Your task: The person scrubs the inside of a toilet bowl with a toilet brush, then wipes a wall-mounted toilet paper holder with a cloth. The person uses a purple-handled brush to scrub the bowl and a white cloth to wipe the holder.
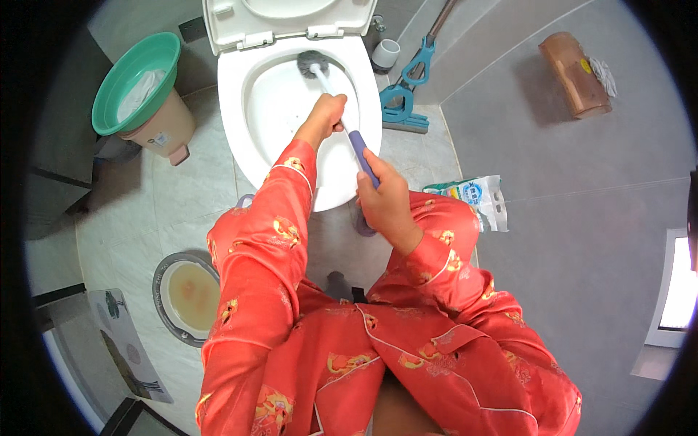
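Both my hands grip a long-handled toilet brush (325,82) over a white toilet bowl (366,131). My left hand (325,118) is wrapped around the white shaft in the middle. Lower down, my right hand (386,199) closes on the purple grip (358,146) with the thumb along it. The grey bristle head (312,64) is at the bowl's inner back wall; whether it touches the wall I cannot tell. Behind it the white lid and seat (289,24) stand raised. Small dark specks dot the inside of the bowl.
To the left, a green basin (174,62) holding white cloth rests on a beige bin (163,128). A bucket (163,272) of cloudy water stands near my left leg. At right are a white brush holder (386,53), a blue squeeze mop (401,103) and a plastic packet (491,204).
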A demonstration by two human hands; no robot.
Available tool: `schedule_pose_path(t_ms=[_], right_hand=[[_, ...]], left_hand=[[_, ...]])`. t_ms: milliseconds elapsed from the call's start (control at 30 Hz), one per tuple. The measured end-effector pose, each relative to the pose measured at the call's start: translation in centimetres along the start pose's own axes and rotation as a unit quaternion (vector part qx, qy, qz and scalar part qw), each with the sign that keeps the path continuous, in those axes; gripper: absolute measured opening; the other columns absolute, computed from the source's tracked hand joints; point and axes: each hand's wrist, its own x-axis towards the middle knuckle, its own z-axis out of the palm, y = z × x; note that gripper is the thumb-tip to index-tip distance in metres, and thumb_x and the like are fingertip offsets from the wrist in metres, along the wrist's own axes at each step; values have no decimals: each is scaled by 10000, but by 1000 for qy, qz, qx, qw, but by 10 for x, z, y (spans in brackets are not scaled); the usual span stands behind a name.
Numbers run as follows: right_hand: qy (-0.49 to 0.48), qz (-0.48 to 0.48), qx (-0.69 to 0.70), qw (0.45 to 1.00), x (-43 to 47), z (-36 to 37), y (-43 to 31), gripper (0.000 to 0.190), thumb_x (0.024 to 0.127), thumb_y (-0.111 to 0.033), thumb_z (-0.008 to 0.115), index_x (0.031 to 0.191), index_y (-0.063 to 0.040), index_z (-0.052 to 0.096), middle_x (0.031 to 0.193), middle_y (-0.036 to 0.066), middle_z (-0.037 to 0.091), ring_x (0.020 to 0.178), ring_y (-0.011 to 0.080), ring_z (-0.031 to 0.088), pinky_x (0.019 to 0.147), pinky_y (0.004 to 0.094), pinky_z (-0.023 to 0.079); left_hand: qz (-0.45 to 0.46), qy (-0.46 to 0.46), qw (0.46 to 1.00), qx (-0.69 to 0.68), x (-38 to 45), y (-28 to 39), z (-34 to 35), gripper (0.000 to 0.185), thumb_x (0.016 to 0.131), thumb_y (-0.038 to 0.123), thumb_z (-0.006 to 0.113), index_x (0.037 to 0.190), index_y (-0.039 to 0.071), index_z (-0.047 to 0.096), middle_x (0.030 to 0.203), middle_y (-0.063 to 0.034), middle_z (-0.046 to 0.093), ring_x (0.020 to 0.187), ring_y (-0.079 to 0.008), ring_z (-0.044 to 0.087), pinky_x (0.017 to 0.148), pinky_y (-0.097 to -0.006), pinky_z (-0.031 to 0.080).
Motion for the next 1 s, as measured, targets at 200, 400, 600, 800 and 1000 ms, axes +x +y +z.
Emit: schedule_pose_path(t_ms=[200,400,600,800,1000], right_hand=[[30,76,251,965,-73,44,6,564,898,5,484,1420,20,271,1125,98,436,803,126,572,676,256,517],[50,64,334,939,-56,54,-10,584,903,-6,463,1433,31,221,1054,127,538,797,144,597,691,260,524],[6,105,368,924,-6,10,-71,568,879,-14,456,1389,108,238,940,137,606,778,157,629,705,271,517],[-109,22,137,984,5,-9,-94,351,851,-41,460,1178,71,514,784,170,635,748,254,655,688,350,509],[-213,-148,-209,943,26,-31,-173,369,797,-105,471,1105,54,602,828,254,636,784,383,635,721,415,491]], left_hand=[[-23,-119,984,134,-34,-21,12,289,812,210,512,798,-76,545,601,-93,526,409,-183,481,324,-313,341],[-14,-88,985,146,-17,-1,3,303,799,208,534,853,-87,579,649,-107,558,473,-204,532,359,-350,378],[-27,-17,993,-115,-7,18,-13,152,785,156,577,868,28,576,701,-66,551,571,-203,539,496,-368,456],[-40,48,968,-244,-29,26,-53,74,796,106,549,828,49,514,661,-57,491,550,-185,484,530,-359,441],[-88,27,928,-362,-50,47,-84,93,797,108,550,808,73,465,657,-27,473,518,-141,458,490,-276,432]])
